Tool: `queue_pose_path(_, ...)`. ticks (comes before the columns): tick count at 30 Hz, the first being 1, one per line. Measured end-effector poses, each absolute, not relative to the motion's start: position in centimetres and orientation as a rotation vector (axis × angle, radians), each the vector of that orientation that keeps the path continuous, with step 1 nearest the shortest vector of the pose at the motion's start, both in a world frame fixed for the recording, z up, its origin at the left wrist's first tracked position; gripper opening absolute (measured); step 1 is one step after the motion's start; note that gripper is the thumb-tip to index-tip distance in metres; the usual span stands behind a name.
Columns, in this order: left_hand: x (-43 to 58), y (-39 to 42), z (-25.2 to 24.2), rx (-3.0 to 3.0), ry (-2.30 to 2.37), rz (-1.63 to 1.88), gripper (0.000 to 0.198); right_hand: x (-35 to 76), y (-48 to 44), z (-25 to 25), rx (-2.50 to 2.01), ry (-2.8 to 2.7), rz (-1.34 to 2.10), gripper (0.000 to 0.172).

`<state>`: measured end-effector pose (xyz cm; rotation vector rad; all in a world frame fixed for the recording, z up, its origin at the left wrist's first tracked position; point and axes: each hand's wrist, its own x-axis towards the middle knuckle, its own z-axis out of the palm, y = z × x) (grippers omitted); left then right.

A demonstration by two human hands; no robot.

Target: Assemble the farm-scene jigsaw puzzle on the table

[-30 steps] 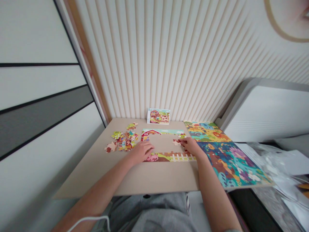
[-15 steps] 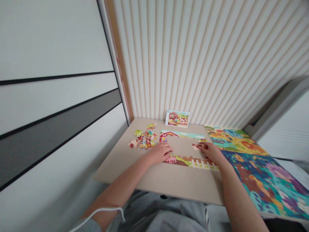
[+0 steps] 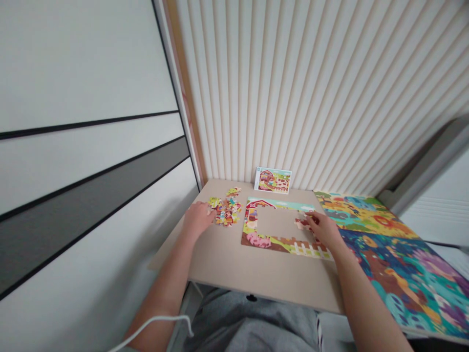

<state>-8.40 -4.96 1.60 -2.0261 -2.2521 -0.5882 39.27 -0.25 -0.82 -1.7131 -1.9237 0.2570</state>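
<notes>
Head view: a person's right hand [image 3: 323,231] pinches a reddish-brown jigsaw piece [image 3: 302,224] at the inner edge of a farm puzzle's assembled border [image 3: 256,235], lying on a beige board [image 3: 234,276]. The left hand [image 3: 198,220], loosely open, sits at the edge of a pile of loose pieces [image 3: 226,212]. A farm picture card [image 3: 273,180] stands against the ribbed wall [image 3: 278,98]; a colourful illustrated board [image 3: 384,249] lies to the right.

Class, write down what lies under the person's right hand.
Reddish jigsaw pieces show at the fingertips of the right hand, on the beige board; what the palm covers cannot be seen.
</notes>
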Motion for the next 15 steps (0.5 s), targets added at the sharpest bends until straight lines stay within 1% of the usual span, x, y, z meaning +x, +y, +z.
queue_pose_path(2, -10.0, -5.5, 1.0, -2.204, -2.255, -0.493, 0.037, 39.2, -0.2, -0.8, -1.703, -1.922, 0.250, 0.043)
queue_pose_path(5, -11.3, -5.7, 0.2, -2.298, -2.256, -0.515, 0.039, 39.0, -0.3, -0.6, -1.690, -1.897, 0.274, 0.043)
queue_pose_path(8, -11.8, -5.4, -0.4, -2.321, -2.293, -0.579, 0.051, 38.6, -0.6, -0.3, -1.691, -1.868, 0.306, 0.042)
queue_pose_path(13, -12.5, -5.2, -0.6, -2.352, -2.384, -0.647, 0.069, 38.1, -1.4, 0.8, -1.657, -1.776, 0.250, 0.041)
queue_pose_path(15, -12.6, -5.3, -0.3, -2.342, -2.443, -0.680, 0.065, 38.1, -1.5, 1.3, -1.620, -1.711, 0.230, 0.041)
